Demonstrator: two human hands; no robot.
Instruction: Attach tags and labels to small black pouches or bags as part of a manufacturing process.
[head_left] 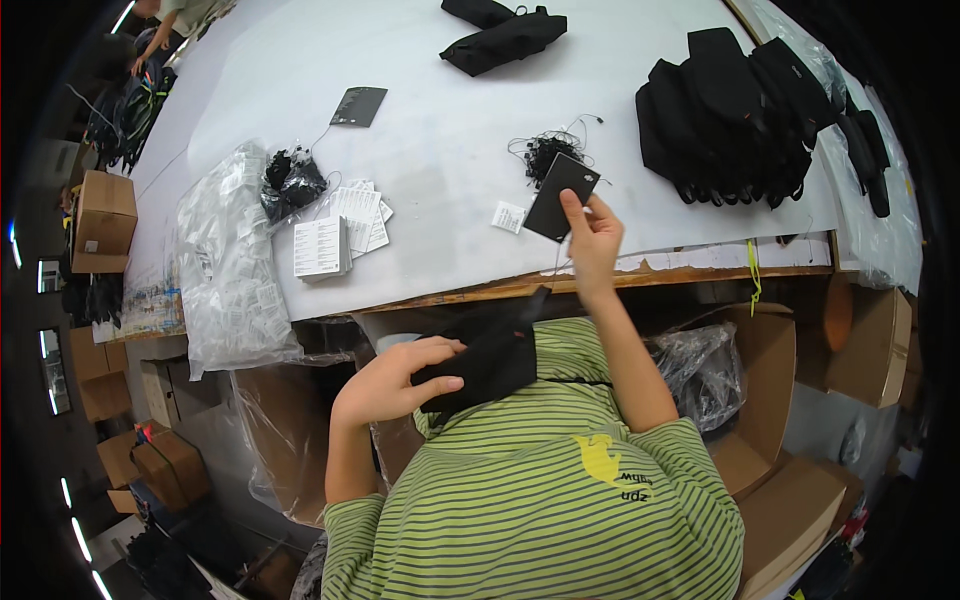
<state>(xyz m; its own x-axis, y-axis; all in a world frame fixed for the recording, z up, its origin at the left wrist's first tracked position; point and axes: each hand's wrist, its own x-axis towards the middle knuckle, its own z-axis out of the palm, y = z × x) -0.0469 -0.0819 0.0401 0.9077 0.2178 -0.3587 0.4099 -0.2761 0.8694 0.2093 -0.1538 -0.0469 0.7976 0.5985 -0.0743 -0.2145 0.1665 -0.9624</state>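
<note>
A small black fabric pouch point(500, 362) lies against my body below the table edge. My left hand point(395, 380) grips it from the left side, thumb on top and the other fingers partly hidden. Over the table's near edge, my right hand point(594, 240) pinches a black hang tag point(560, 200) between thumb and fingers. A thin dark string runs down from the tag toward the pouch. Just behind the tag is a tangled heap of black tag strings point(548, 155). Beside it a small white label point(508, 216) lies flat on the white table point(420, 190).
Black pouches point(710, 120) are piled at the right, more point(505, 40) at the back. On the left are a stack of white printed cards point(320, 248), a bagged bundle of black strings point(292, 185), a plastic bag of labels point(235, 260) and another black tag point(358, 106). Cardboard boxes point(765, 370) stand below.
</note>
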